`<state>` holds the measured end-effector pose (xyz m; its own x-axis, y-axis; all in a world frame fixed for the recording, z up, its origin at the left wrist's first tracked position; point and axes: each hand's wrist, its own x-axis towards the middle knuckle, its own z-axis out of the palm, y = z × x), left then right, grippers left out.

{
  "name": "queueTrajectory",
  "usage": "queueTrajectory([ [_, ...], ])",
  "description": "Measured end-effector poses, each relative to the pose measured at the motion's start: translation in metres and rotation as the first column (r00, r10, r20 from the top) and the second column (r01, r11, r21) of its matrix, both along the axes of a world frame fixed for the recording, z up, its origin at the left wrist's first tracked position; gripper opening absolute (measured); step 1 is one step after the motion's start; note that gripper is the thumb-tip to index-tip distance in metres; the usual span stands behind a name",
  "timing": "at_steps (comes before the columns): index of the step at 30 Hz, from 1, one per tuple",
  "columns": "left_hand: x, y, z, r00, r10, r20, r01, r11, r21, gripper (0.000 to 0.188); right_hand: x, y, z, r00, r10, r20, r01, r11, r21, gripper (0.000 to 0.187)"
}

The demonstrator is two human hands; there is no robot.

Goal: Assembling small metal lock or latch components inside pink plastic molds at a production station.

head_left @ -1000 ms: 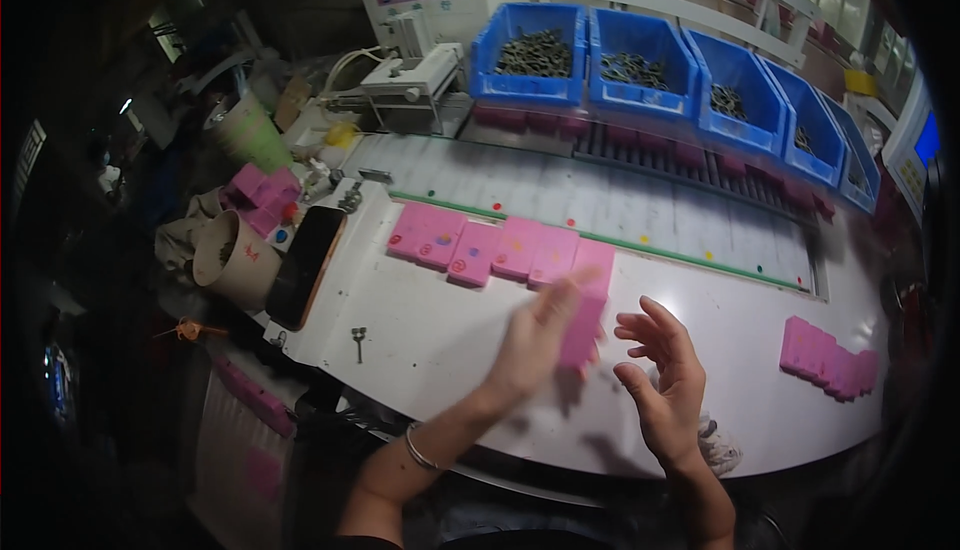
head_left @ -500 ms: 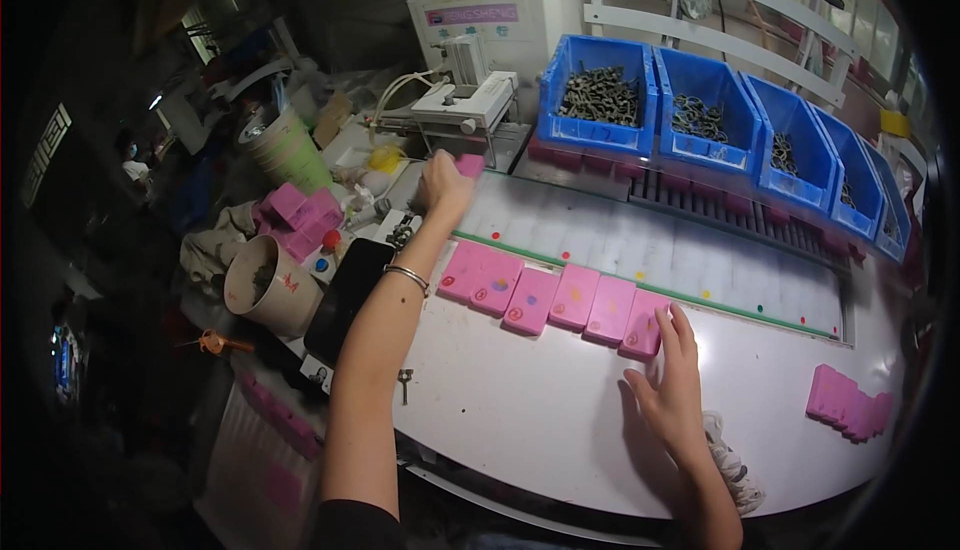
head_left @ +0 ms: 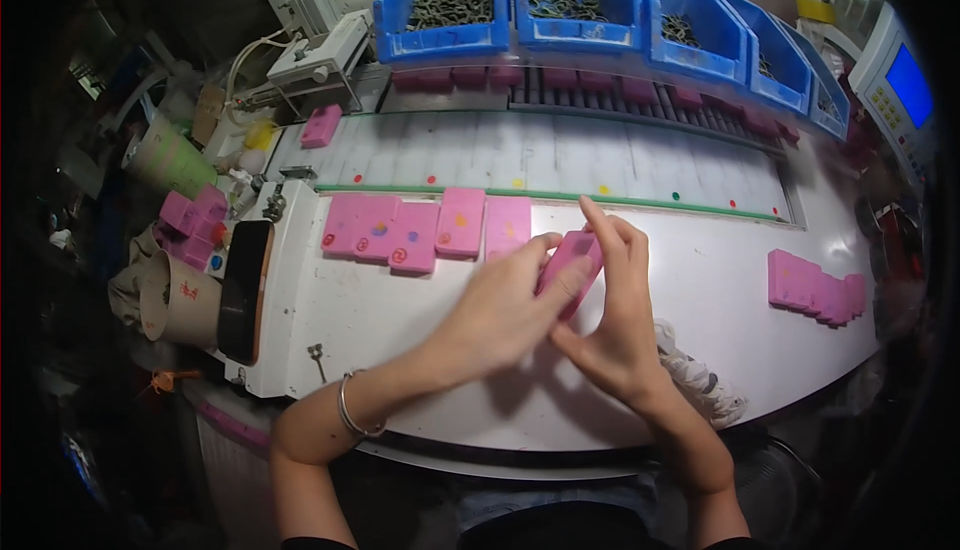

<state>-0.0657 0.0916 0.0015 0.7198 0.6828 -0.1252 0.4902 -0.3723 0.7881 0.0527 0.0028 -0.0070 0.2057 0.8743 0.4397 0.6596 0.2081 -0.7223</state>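
Observation:
A pink block [head_left: 572,272] is tilted above the white table, with my left hand [head_left: 510,295] closed on it, thumb along its face. My right hand [head_left: 620,300] is at the block's right side with fingers stretched and apart; its fingertips are near the upper end and its thumb near the lower end. Whether it bears on the block, I cannot tell. To the left, several pink blocks [head_left: 412,235] with coloured marks lie in a row along the green edge [head_left: 480,190] of the conveyor. Another pink block [head_left: 321,126] sits at the conveyor's far left end.
Blue bins [head_left: 575,35] of small metal parts stand behind the conveyor [head_left: 560,155]. A phone [head_left: 246,290], a beige cup [head_left: 165,295] and a small metal piece [head_left: 317,360] are at left. White cloth [head_left: 700,380] lies by my right forearm; stacked pink blocks [head_left: 815,285] are at right.
My left hand has left the pink block at the conveyor's far left end and come to the middle. The row's rightmost block is lifted and held. The view has shifted right.

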Motion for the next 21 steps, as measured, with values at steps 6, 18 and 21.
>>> queueTrajectory([
  [6,0.010,-0.050,0.008,0.979,0.087,0.184,0.080,0.666,-0.741,0.058,-0.003,-0.046,0.014,0.994,0.000,0.114,-0.011,0.996,0.092,0.084],
  [18,0.039,-0.092,-0.007,0.708,0.594,0.382,0.063,0.486,-0.872,0.059,0.008,-0.106,0.006,0.981,0.024,0.192,-0.060,0.981,0.183,0.026],
  [21,0.037,-0.103,0.002,0.793,0.407,0.454,0.028,0.719,-0.694,0.059,0.022,-0.084,0.014,0.954,-0.115,-0.278,0.142,0.986,0.082,0.027],
])
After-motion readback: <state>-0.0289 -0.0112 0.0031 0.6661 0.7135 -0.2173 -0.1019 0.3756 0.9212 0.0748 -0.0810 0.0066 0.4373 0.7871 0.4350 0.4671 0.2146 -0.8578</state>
